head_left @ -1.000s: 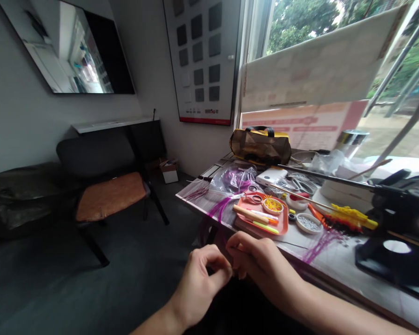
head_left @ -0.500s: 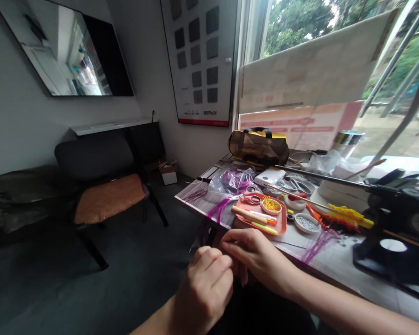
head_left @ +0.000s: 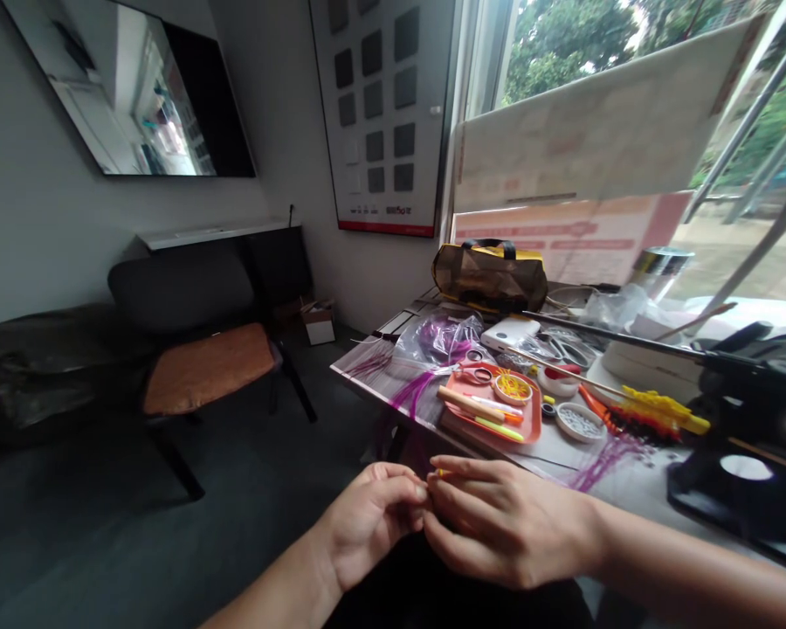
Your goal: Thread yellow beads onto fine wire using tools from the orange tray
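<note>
In front of my lap, off the table's near edge, my two hands meet at the fingertips. My left hand (head_left: 376,524) is closed in a pinch, thumb against the fingers; what sits in it is too small to make out. My right hand (head_left: 504,524) is closed too, its fingers bent towards the left fingertips. A tiny yellow piece (head_left: 441,473) shows between its fingers. Just beyond lies an orange-red tray (head_left: 455,419) with a wooden stick (head_left: 472,404), pens (head_left: 498,428) and a small dish (head_left: 513,399) of yellow and orange bits.
Scissors (head_left: 475,374) lie by the tray, near a plastic bag (head_left: 410,349) of purple strands. A dish of grey beads (head_left: 580,422), purple threads (head_left: 603,463) and a black stand (head_left: 740,480) are on the right. A bag (head_left: 488,273) stands behind; a chair (head_left: 210,367) is left.
Both hands have turned, opening the left palm side to view, and the right hand has come lower. A yellow piece now shows at the right fingers. The view has shifted slightly.
</note>
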`<state>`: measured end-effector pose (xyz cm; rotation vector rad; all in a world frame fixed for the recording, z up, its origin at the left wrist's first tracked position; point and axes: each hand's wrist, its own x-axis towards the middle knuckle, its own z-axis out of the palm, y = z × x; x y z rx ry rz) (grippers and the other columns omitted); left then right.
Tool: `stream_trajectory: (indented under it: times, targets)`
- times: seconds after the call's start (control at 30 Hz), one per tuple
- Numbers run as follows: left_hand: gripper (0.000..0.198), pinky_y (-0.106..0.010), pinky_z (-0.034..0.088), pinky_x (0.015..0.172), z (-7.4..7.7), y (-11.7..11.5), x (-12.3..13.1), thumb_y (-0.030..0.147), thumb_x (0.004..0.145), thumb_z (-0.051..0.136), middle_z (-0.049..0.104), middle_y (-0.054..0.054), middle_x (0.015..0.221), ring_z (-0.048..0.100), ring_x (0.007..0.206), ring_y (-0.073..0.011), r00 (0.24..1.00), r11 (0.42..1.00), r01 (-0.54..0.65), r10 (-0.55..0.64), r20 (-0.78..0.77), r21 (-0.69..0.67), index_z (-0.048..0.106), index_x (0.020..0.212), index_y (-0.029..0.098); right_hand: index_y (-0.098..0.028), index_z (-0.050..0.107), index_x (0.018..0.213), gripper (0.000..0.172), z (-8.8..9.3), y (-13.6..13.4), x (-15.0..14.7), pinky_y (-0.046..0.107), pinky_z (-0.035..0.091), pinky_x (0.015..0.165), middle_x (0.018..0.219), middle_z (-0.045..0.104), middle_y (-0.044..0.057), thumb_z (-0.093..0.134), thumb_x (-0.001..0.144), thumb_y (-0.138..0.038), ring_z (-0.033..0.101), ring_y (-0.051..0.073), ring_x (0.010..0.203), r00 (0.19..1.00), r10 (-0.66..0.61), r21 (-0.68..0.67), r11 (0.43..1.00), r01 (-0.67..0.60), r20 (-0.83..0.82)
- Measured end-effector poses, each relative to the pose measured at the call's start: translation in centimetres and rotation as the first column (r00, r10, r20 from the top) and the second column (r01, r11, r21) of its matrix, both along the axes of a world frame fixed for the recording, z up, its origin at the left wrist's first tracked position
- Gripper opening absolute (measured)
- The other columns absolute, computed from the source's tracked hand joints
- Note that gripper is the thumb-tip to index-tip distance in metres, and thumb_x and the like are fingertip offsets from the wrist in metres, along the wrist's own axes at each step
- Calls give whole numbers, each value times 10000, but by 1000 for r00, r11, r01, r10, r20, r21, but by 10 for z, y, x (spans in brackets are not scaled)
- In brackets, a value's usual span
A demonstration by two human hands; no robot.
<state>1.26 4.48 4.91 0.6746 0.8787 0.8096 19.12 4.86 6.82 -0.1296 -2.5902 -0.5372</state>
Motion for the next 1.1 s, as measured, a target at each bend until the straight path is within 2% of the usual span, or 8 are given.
stream_trajectory:
  times: [0.23,0.53,0.7,0.8,0.87,0.97,1.03,1.1]
  targets:
    - [32,-193,313,507,5,4,0,71,482,612,511,38,422,422,446,-51,994,999,23,-19,-104,36,610,480,103,-144,551,907,227,10,4,-2,321,504,835,773,646,73,328,921,-101,632,151,748,996,-81,-333,939,85,27]
    - [15,-206,302,502,-1,7,0,115,477,609,515,32,423,420,427,-62,992,996,94,-94,-84,-2,615,487,123,-98,634,891,227,6,5,-2,339,525,775,651,626,51,408,864,-100,614,178,618,995,6,-54,999,-1,99]
    - [21,-216,310,525,-4,5,1,116,483,611,525,30,437,416,443,-68,991,996,90,-87,-102,19,629,492,123,-78,635,838,279,3,3,-4,326,511,767,646,611,70,358,870,-85,574,170,572,997,26,-99,995,-18,79]
    - [74,-211,327,575,1,1,2,71,496,601,579,20,513,450,513,-73,990,995,65,-54,-128,78,650,516,122,-102,597,795,326,2,1,-5,318,504,736,634,607,72,288,897,-77,558,158,565,1000,-9,-289,957,2,-25]
    - [92,-201,337,614,5,-1,2,40,499,607,606,17,585,481,579,-78,991,990,59,-43,-126,126,645,498,124,-141,554,749,321,1,-1,-6,280,496,638,618,592,54,278,912,-116,534,139,545,985,-134,-542,839,55,-107]
    - [94,-201,345,639,9,0,3,45,508,627,601,19,596,518,620,-89,993,987,81,-68,-97,139,616,465,128,-162,517,725,250,0,-2,-9,206,424,486,599,573,17,351,907,-199,502,105,502,922,-373,-882,463,85,-107]
    - [68,-207,337,609,7,3,3,66,521,623,605,5,558,542,614,-102,992,990,106,-99,-82,96,618,488,126,-161,515,733,232,-2,0,-11,188,397,464,587,560,-2,384,902,-251,501,94,492,890,-448,-975,220,15,-88]
    - [43,-209,322,573,4,7,2,87,521,618,625,-14,553,561,610,-113,991,992,119,-116,-71,38,631,531,126,-159,508,739,235,-5,4,-12,194,394,467,581,543,-12,408,891,-306,502,94,486,876,-470,-993,76,-85,-111]
